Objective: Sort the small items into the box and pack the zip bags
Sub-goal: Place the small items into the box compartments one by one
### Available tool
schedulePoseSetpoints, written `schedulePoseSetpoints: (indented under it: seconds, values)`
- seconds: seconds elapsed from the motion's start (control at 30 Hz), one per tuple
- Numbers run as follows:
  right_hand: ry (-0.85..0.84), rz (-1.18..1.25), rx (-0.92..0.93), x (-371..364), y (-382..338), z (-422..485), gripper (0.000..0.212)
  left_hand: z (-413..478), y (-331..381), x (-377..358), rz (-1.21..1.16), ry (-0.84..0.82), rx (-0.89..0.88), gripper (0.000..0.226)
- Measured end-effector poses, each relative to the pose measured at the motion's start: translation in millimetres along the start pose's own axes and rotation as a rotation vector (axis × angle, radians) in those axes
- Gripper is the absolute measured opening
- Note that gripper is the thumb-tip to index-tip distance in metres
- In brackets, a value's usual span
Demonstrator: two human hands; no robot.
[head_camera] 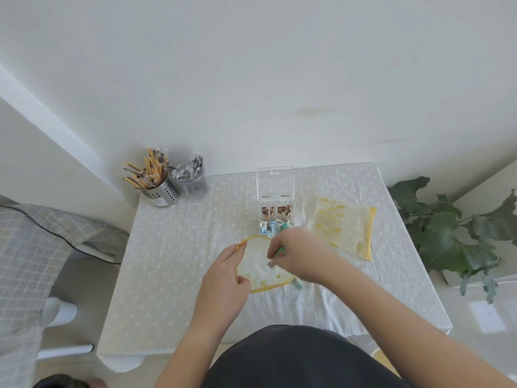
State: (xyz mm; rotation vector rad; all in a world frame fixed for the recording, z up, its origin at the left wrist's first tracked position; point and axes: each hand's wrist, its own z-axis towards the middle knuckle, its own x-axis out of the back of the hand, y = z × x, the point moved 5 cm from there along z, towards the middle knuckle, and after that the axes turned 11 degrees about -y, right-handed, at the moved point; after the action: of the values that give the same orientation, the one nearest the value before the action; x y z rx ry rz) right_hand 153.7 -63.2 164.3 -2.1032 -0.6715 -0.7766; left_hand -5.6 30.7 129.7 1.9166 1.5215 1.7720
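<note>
Just in front of the clear box (293,217), the left hand (226,278) pinches the stiffer rim, judged the best hold, of a limp, light, slippery zip bag (263,271). The right hand (296,253) pinches what appear to be small packets (272,264) at its mouth. Count: two zip bags, the second bag (341,228) flat right of the box; one box; packets uncountable.

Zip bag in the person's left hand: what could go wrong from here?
The left hand holds the zip bag open by its rim alone; if it slips, packets in the right hand could spill. A teal packet lies at the bag's edge, seemingly outside, and could be missed.
</note>
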Motion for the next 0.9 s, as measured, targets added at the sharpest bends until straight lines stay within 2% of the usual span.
schedulePoseSetpoints:
  seconds: [0.13, 0.2, 0.27, 0.57, 0.77, 0.9]
  values:
    - [0.188, 0.289, -0.052, 44, 30, -7, 0.011, 2, -10, 7, -0.008, 0.048, 0.121, 0.074]
    - [0.299, 0.342, -0.092, 60, 50, 2, 0.011, 4, -11, 10, -0.024, 0.053, 0.143, 0.073]
    - [0.338, 0.335, -0.151, 63, 70, 22, 0.017, 6, -11, 12, -0.029, 0.049, 0.150, 0.073]
    - [0.155, 0.159, -0.181, 3, 111, 128, 0.028, 15, -18, 8, -0.025, 0.001, 0.153, 0.074]
    - [0.071, 0.122, -0.212, -19, 122, 155, 0.025, 17, -17, 8, -0.042, -0.005, 0.149, 0.073]
    - [0.044, 0.130, -0.202, -21, 125, 162, 0.031, 20, -19, 6, -0.044, -0.017, 0.154, 0.073]
